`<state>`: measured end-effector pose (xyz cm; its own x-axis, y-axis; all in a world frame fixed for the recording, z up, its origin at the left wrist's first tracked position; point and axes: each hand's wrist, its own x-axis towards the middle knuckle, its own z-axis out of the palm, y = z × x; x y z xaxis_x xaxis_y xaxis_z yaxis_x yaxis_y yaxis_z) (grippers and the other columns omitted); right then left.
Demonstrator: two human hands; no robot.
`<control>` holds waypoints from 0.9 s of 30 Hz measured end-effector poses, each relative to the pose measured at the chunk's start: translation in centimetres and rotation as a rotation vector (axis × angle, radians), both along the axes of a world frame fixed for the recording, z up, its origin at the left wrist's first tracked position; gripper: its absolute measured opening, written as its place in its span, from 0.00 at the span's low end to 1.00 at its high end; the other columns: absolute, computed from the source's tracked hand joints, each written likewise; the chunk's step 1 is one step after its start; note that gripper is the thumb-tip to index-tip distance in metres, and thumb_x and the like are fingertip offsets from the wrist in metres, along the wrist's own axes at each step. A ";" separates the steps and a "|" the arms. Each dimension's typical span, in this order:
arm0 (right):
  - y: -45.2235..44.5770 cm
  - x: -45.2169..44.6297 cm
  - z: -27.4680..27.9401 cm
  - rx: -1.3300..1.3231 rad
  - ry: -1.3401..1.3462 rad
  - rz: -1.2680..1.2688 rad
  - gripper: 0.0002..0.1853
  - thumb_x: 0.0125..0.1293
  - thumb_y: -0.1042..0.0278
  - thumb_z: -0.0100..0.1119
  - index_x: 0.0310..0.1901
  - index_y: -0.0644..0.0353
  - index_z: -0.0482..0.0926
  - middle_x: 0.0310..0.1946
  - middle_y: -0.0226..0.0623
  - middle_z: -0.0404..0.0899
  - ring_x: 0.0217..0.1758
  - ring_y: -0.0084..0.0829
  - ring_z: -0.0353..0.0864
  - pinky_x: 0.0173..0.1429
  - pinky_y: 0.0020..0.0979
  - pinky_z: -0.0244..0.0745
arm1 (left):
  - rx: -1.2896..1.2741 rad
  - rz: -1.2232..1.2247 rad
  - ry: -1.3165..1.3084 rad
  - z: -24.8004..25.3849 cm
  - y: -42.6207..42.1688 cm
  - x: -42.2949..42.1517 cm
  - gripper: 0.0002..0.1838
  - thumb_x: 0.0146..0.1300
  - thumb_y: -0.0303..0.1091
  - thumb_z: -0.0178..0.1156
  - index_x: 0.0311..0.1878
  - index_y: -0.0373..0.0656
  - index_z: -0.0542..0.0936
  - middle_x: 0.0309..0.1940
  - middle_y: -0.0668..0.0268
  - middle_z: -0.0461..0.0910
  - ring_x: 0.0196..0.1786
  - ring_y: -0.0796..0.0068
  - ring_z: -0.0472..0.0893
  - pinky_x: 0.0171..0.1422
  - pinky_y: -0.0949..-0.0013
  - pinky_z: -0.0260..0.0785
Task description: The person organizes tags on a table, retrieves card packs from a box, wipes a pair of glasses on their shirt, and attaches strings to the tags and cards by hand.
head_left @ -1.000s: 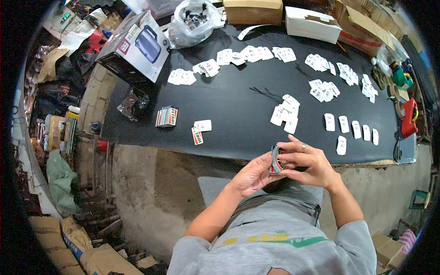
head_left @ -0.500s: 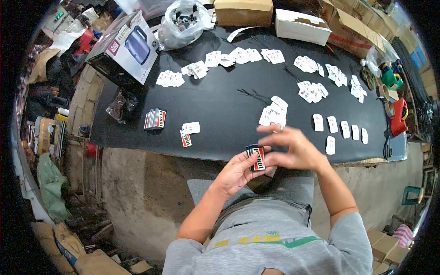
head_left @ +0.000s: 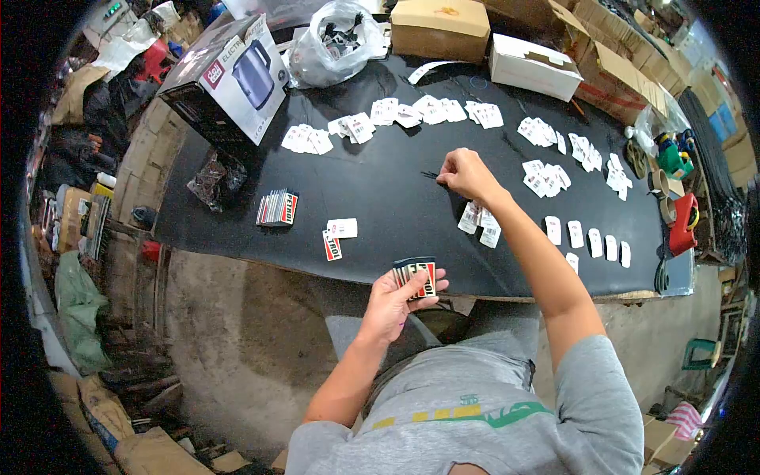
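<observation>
My left hand [head_left: 388, 307] is wrapped round a small fanned stack of PETROL tags [head_left: 426, 279] at the table's front edge, thumb on top. Further out, my right hand [head_left: 467, 176] pinches black tag strings [head_left: 428, 173], whose loose ends stick out to the left. Under my right forearm lies a pile of white barcode tags [head_left: 480, 225], partly covered by the arm. To the left, a white tag [head_left: 343, 228] overlaps a PETROL tag [head_left: 332, 246]. A thicker stack of PETROL tags [head_left: 277, 208] rests beyond them.
White tag piles [head_left: 431, 110] run across the back of the black table [head_left: 380, 206]. Several small tag stacks [head_left: 594, 242] stand at the right, near a red tape dispenser [head_left: 683, 225]. A kettle box [head_left: 237, 83], a plastic bag [head_left: 332, 43] and a white box [head_left: 534, 67] line the back.
My right hand has moved away from my left hand, out over the table to the black strings. My left hand has shifted slightly left, still with its tags, now more fanned.
</observation>
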<state>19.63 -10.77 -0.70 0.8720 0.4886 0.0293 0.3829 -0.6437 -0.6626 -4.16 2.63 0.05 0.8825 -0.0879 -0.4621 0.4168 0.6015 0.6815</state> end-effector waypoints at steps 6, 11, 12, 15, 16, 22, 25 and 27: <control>-2.3 0.1 2.4 0.176 0.063 -0.083 0.09 0.50 0.68 0.70 0.29 0.65 0.85 0.22 0.42 0.82 0.24 0.28 0.80 0.32 0.29 0.73 | 0.015 0.089 -0.001 1.2 1.3 0.8 0.12 0.67 0.33 0.58 0.50 0.38 0.77 0.49 0.54 0.81 0.52 0.64 0.82 0.47 0.72 0.80; -4.2 0.0 4.0 0.369 0.195 -0.174 0.08 0.55 0.67 0.68 0.31 0.64 0.85 0.20 0.32 0.81 0.23 0.18 0.75 0.29 0.23 0.69 | 0.010 0.094 0.003 1.2 1.0 2.6 0.13 0.67 0.32 0.58 0.51 0.37 0.77 0.49 0.53 0.81 0.51 0.64 0.82 0.46 0.72 0.80; -4.6 0.2 3.9 0.474 0.204 -0.148 0.08 0.56 0.69 0.68 0.32 0.66 0.84 0.22 0.31 0.81 0.24 0.17 0.76 0.29 0.20 0.69 | 0.063 0.106 0.002 1.6 0.9 3.1 0.13 0.66 0.33 0.58 0.50 0.37 0.78 0.48 0.55 0.81 0.50 0.65 0.82 0.46 0.72 0.80; -5.7 -0.6 5.9 0.665 0.271 -0.195 0.07 0.57 0.71 0.67 0.33 0.67 0.84 0.24 0.32 0.82 0.24 0.18 0.77 0.30 0.19 0.71 | 0.154 0.143 -0.011 2.1 0.4 4.2 0.13 0.65 0.33 0.60 0.49 0.37 0.79 0.44 0.57 0.83 0.47 0.67 0.84 0.43 0.72 0.80; -6.2 -0.9 6.6 0.722 0.287 -0.185 0.06 0.58 0.73 0.66 0.34 0.66 0.83 0.26 0.33 0.83 0.25 0.19 0.79 0.30 0.20 0.72 | 0.171 0.151 -0.011 2.2 0.3 4.6 0.13 0.65 0.33 0.61 0.49 0.37 0.79 0.44 0.57 0.83 0.48 0.66 0.83 0.43 0.72 0.80; -7.9 -1.9 8.5 0.855 0.197 -0.184 0.06 0.62 0.72 0.64 0.38 0.65 0.83 0.29 0.35 0.84 0.29 0.20 0.81 0.32 0.20 0.72 | 0.201 0.137 -0.012 2.0 -0.2 5.7 0.14 0.64 0.34 0.61 0.51 0.38 0.78 0.46 0.59 0.82 0.48 0.67 0.83 0.48 0.71 0.78; -7.6 -2.1 8.8 0.971 0.141 -0.163 0.07 0.64 0.72 0.61 0.40 0.66 0.83 0.35 0.39 0.84 0.32 0.22 0.82 0.36 0.21 0.73 | 0.110 0.154 -0.013 2.5 -0.1 6.2 0.14 0.63 0.32 0.62 0.50 0.36 0.79 0.44 0.58 0.82 0.48 0.66 0.83 0.47 0.72 0.79; -7.3 -2.4 9.3 0.976 0.146 -0.140 0.07 0.65 0.72 0.60 0.41 0.65 0.82 0.36 0.40 0.84 0.34 0.23 0.82 0.38 0.23 0.74 | 0.146 0.167 0.014 2.0 -0.1 6.2 0.14 0.64 0.31 0.61 0.50 0.36 0.79 0.44 0.58 0.82 0.47 0.67 0.83 0.48 0.71 0.79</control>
<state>17.24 -18.02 8.56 0.9471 0.1997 0.2511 0.2175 0.1755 -0.9602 2.06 2.55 2.09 0.8728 0.1276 -0.4711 0.3296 0.5578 0.7617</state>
